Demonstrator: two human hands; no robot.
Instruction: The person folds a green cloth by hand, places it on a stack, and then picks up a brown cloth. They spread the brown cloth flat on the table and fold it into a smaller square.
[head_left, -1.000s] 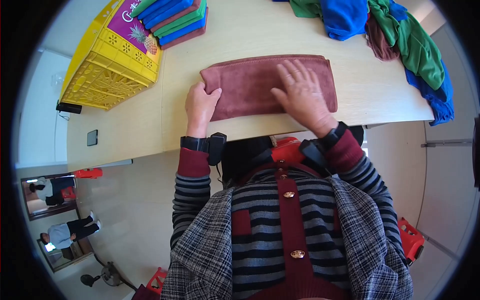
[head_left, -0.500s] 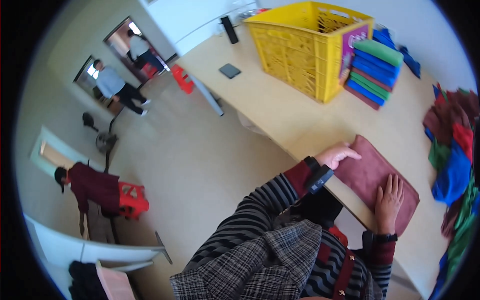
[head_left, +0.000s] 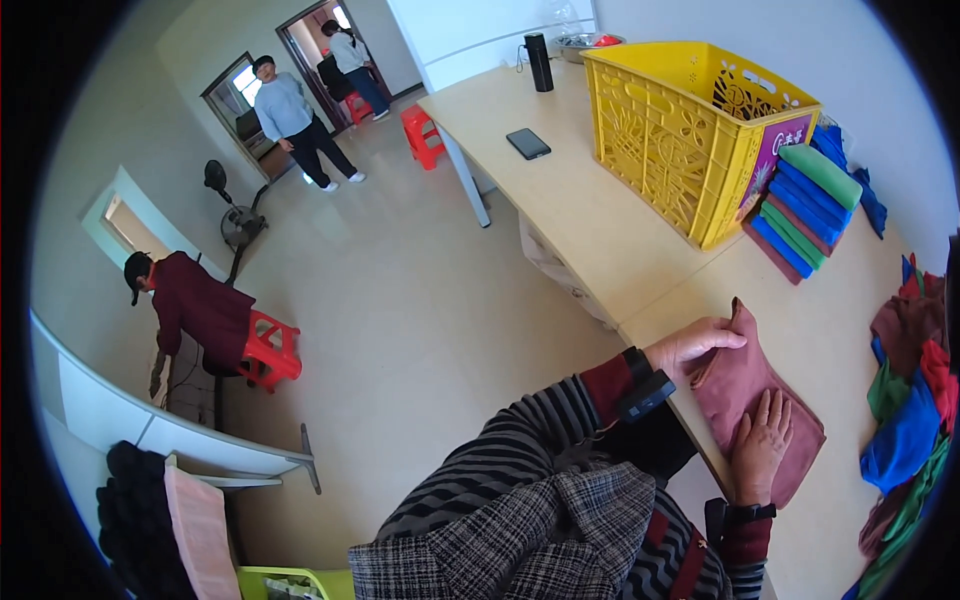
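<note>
A dusty-pink folded towel lies near the table's front edge. My left hand grips its left end, lifting a corner a little. My right hand lies flat, fingers spread, on the towel's right half, pressing it to the table. A black band sits on each wrist.
A yellow plastic crate stands at the back, with a stack of folded green, blue and maroon towels beside it. A heap of loose coloured cloths lies at right. A phone and a dark bottle sit farther along. Three people stand in the room at left.
The view has swung left toward the room. My left hand has closed on the towel's left end; the right hand stays flat on it.
</note>
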